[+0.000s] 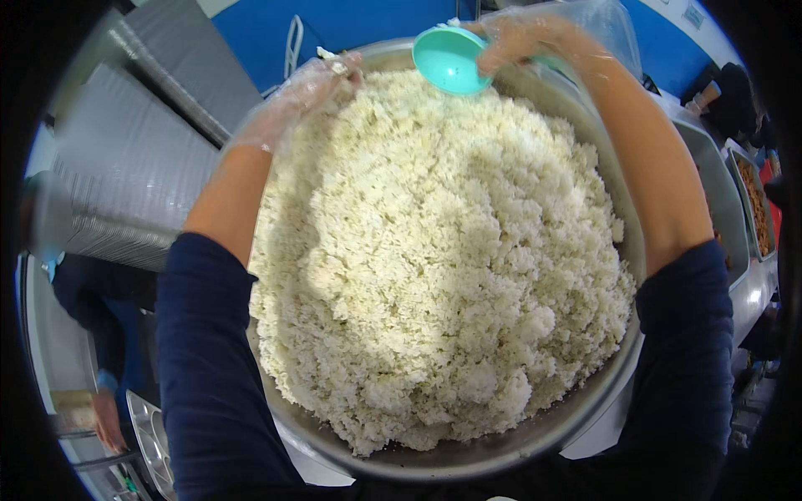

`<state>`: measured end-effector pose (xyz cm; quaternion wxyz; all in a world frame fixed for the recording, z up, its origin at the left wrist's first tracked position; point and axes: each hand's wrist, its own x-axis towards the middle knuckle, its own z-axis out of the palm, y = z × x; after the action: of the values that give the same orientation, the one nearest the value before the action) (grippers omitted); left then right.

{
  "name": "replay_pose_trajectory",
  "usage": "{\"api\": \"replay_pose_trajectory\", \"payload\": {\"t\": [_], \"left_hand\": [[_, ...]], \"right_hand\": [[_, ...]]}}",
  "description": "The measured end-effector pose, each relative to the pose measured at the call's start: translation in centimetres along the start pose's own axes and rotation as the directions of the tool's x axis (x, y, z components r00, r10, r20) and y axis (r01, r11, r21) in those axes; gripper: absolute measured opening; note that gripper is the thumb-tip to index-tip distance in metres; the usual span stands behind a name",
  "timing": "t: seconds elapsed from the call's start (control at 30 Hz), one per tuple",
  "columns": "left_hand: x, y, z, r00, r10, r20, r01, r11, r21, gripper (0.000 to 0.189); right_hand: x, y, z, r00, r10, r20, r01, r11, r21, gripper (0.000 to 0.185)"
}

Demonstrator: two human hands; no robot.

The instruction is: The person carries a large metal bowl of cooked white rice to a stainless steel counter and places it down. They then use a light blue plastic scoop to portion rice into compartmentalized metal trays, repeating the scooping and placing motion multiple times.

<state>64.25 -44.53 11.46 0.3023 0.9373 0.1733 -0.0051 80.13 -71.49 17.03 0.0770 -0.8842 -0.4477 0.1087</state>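
A large round metal bowl (pixel 501 460) holds a heap of cooked white rice (pixel 432 250). At the bowl's far side, my right hand (pixel 520 47), in a loose clear plastic glove, grips a turquoise plastic bowl-shaped scoop (pixel 450 61). The scoop's hollow faces me and shows no rice inside; a few white grains cling to its upper rim. My left hand (pixel 319 81), also in a clear plastic glove, is at the far left rim of the bowl, with bits of rice on its fingers. Whether those fingers hold anything is hard to tell.
Tall stacks of grey trays (pixel 131 150) stand to the left. Below them are a co-worker's hand (pixel 108 419) and a compartmented metal tray (pixel 150 438). On the right are a grey tub (pixel 720 194) and a tray of brown food (pixel 755 206), with another person beyond.
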Motion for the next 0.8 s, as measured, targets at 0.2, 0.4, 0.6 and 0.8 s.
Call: {"api": "replay_pose_trajectory", "payload": {"t": [0.2, 0.4, 0.6, 0.8], "left_hand": [[4.5, -3.5, 3.2, 0.985, 0.139, 0.099, -0.165, 0.629, 0.76, 0.064], [1.4, -3.0, 4.0, 0.996, 0.094, -0.007, -0.091, 0.98, 0.176, 0.059], [-7.0, -0.6, 5.4, 0.999, 0.001, 0.046, 0.021, 0.884, -0.467, 0.07], [-11.7, 1.0, 6.1, 0.984, -0.139, 0.111, 0.175, 0.869, -0.462, 0.083]], "right_hand": [[9.8, 4.2, 9.9, 0.913, -0.318, -0.255, 0.248, 0.929, -0.274, 0.071], [9.5, 3.1, 11.6, 0.998, 0.059, -0.027, -0.064, 0.977, -0.202, 0.057], [-2.8, -4.1, 4.9, 0.993, -0.01, 0.118, 0.04, 0.966, -0.255, 0.042], [-11.4, -6.7, 6.3, 0.979, -0.064, -0.195, 0.065, 0.998, -0.001, 0.069]]}}
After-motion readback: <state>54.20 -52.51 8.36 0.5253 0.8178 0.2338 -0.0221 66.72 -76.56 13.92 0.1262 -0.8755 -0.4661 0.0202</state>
